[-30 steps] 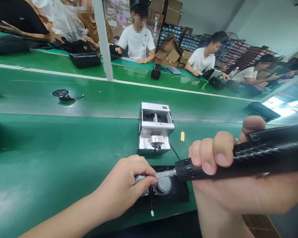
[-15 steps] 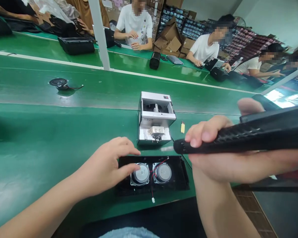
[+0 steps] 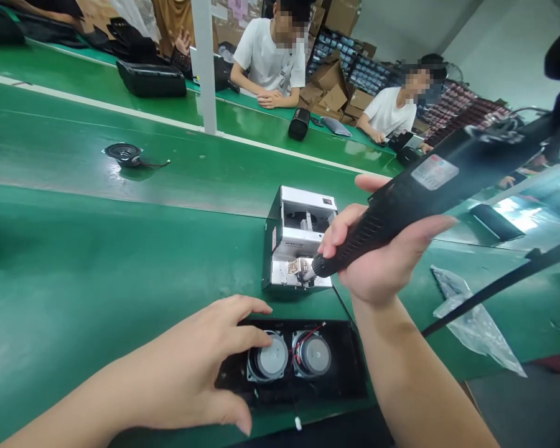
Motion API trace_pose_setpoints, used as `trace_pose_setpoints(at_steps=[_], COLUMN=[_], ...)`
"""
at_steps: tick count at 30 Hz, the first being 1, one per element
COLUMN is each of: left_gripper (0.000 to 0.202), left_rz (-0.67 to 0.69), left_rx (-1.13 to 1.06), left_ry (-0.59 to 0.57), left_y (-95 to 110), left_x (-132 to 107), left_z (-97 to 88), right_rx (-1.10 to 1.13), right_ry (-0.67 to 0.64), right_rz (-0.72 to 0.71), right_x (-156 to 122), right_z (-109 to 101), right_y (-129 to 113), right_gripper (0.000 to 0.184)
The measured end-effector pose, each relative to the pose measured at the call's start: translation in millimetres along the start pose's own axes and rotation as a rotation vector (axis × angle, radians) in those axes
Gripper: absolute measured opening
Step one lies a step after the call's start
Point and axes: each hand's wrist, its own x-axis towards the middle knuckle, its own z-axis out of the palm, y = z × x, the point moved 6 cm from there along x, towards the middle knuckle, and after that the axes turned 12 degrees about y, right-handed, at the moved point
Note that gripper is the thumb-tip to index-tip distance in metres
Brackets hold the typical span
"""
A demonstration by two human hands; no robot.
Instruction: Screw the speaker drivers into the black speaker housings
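My right hand [image 3: 378, 261] grips a black electric screwdriver [image 3: 429, 186], whose tip touches the front slot of a small white screw feeder box [image 3: 298, 239]. My left hand [image 3: 200, 367] lies open, fingers spread, on the left end of a black speaker panel [image 3: 345, 373]. Its fingertips touch the left one of two round grey speaker drivers [image 3: 268, 361]; the right driver [image 3: 312, 354] has red wires running over it.
A loose black speaker driver [image 3: 124, 154] lies on the green conveyor belt [image 3: 98, 249] at far left. A crumpled clear plastic bag [image 3: 471, 320] lies at the right. Across the belt, several people sit with black speaker housings [image 3: 152, 79] and cardboard boxes behind them.
The screwdriver has swung up from the left driver to the screw feeder's slot. My left hand has opened from a pinch and now rests flat on the panel.
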Motion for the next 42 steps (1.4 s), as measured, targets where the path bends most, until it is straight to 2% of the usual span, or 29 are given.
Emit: trace_pose_setpoints(at_steps=[5, 11, 14, 19, 21, 24, 26, 29, 32, 35, 38, 42], left_gripper=[0.059, 0.041, 0.043, 0.043, 0.046, 0.049, 0.052, 0.056, 0.05, 0.043, 0.036, 0.035], left_rz=[-0.008, -0.083, -0.078, -0.051, -0.054, -0.057, -0.048, -0.009, 0.026, 0.044, 0.055, 0.051], left_rx=[-0.033, -0.146, -0.159, -0.058, -0.026, 0.02, 0.061, 0.131, 0.167, 0.197, 0.228, 0.281], left_ry=[0.104, 0.246, 0.226, 0.148, 0.098, 0.044, 0.033, 0.041, 0.043, 0.056, 0.055, 0.051], left_y=[-3, -12, -10, -8, -8, -6, -2, 6, 13, 17, 19, 20], left_x=[1, 5, 6, 5, 3, 4, 6, 13, 19, 23, 24, 22], left_z=[-0.2, -1.4, 0.3, 9.6, 15.0, 19.7, 19.9, 18.8, 21.0, 26.1, 32.9, 38.5], right_rx=[-0.029, -0.024, -0.013, 0.001, 0.046, 0.097, 0.088, 0.026, -0.054, -0.054, -0.012, -0.031], right_ry=[0.045, 0.058, 0.05, 0.023, 0.043, 0.066, 0.069, 0.044, 0.08, 0.079, 0.026, 0.113], right_rz=[-0.002, -0.016, 0.006, 0.118, 0.098, 0.174, 0.216, 0.186, 0.165, 0.179, 0.224, 0.231], right_x=[4, 1, -4, -19, -25, -39, -50, -71, -90, -103, -107, -103], right_z=[-3, -5, -6, -12, -17, -26, -34, -46, -58, -64, -61, -58], right_y=[0, -2, -2, -1, -13, -38, -54, -70, -72, -67, -62, -60], right_gripper=[0.091, 0.091, 0.088, 0.085, 0.084, 0.07, 0.061, 0.051, 0.041, 0.041, 0.039, 0.03])
